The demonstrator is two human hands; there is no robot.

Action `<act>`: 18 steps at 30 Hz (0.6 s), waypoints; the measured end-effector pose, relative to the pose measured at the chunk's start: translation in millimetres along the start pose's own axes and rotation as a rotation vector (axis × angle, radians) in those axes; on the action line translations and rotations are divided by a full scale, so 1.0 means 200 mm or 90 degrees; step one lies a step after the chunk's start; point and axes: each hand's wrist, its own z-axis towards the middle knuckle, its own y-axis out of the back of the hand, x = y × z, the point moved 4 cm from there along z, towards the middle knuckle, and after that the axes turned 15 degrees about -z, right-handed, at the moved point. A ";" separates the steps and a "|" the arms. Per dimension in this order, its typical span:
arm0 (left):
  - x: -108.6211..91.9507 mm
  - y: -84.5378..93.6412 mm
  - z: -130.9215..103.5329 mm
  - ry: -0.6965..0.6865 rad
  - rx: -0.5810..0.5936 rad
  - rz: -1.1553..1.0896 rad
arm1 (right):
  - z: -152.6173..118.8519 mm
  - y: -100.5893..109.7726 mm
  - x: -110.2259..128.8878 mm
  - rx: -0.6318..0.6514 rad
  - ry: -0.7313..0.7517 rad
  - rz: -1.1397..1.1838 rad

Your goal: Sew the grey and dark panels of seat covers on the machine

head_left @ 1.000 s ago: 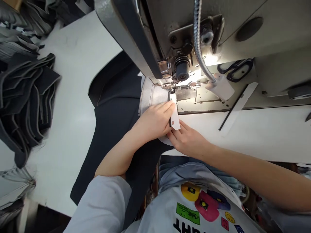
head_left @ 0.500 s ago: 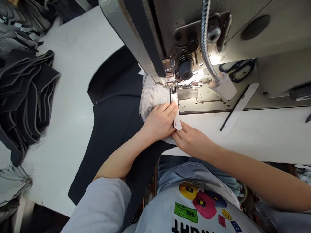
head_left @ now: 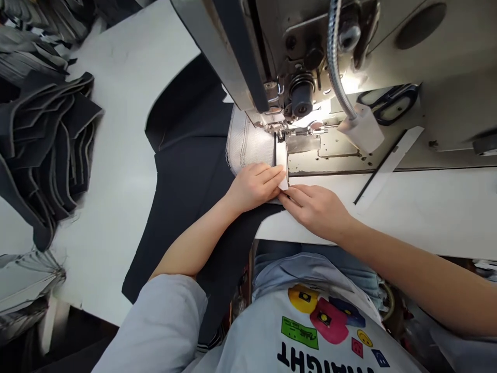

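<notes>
My left hand (head_left: 256, 185) lies flat, fingers extended, on light grey mesh fabric (head_left: 252, 146) and the edge of a narrow white strip (head_left: 282, 155) with a black border. The strip's far end is under the presser foot (head_left: 280, 135) of a sewing machine. At the strip's near end, my right hand (head_left: 314, 207) has its fingertips pinched at the fabric edge; the exact grip is partly hidden. Dark navy fabric (head_left: 186, 191), joined to the grey piece, spreads left across the table and hangs over the front edge beneath my left forearm.
Black-handled scissors (head_left: 392, 103) lie on the machine bed, right of a white lamp head (head_left: 362, 132) on a flexible metal neck. Another black-edged white strip (head_left: 388, 165) rests across the bed's edge. Stacked dark fabric pieces (head_left: 46, 150) sit on the table's left side.
The white strip and grey fabric have moved a little farther under the presser foot, both hands going with them. My right fingers are now drawn closer together. The view has shifted slightly.
</notes>
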 end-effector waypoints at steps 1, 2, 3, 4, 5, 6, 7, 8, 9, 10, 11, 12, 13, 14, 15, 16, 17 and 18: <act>-0.01 0.00 -0.01 0.002 -0.002 0.000 | 0.00 0.00 0.00 0.002 0.002 0.000; -0.02 -0.01 -0.02 0.004 0.000 0.001 | -0.01 0.00 0.00 0.000 0.006 -0.001; -0.04 -0.01 -0.02 0.005 0.005 0.001 | -0.01 0.01 0.00 -0.005 0.010 -0.002; -0.06 -0.01 -0.03 0.005 0.005 0.003 | -0.01 0.01 0.00 -0.009 0.015 -0.005; -0.07 -0.01 -0.04 0.006 0.002 0.005 | -0.01 0.01 0.00 -0.012 0.020 -0.009; -0.09 0.00 -0.04 0.007 -0.004 0.007 | -0.01 0.00 -0.01 -0.009 0.027 -0.011; -0.10 0.00 -0.05 0.011 -0.008 0.006 | -0.01 0.00 -0.01 -0.002 0.034 -0.008; -0.10 0.00 -0.06 0.014 -0.007 -0.001 | -0.02 0.00 -0.01 0.005 0.043 0.002; -0.10 0.01 -0.07 0.015 0.001 -0.013 | -0.02 0.00 -0.02 0.009 0.051 0.015; -0.10 0.01 -0.07 0.013 0.014 -0.030 | -0.03 0.00 -0.02 0.009 0.056 0.030; -0.10 0.01 -0.08 0.008 0.029 -0.048 | -0.03 0.00 -0.02 0.007 0.057 0.043; -0.10 0.01 -0.09 0.002 0.043 -0.063 | -0.04 0.01 -0.03 0.004 0.056 0.051; -0.09 0.01 -0.09 0.000 0.054 -0.071 | -0.04 0.01 -0.03 0.001 0.052 0.054; -0.09 0.01 -0.10 0.000 0.061 -0.072 | -0.05 0.01 -0.03 0.000 0.047 0.051; -0.09 0.01 -0.10 0.002 0.063 -0.067 | -0.05 0.01 -0.03 -0.001 0.042 0.043; -0.08 0.02 -0.10 0.004 0.063 -0.061 | -0.05 0.01 -0.02 -0.003 0.038 0.032; -0.08 0.02 -0.10 0.006 0.061 -0.055 | -0.05 0.01 -0.02 -0.008 0.035 0.020; -0.08 0.03 -0.10 0.009 0.063 -0.053 | -0.04 0.00 -0.01 -0.014 0.035 0.007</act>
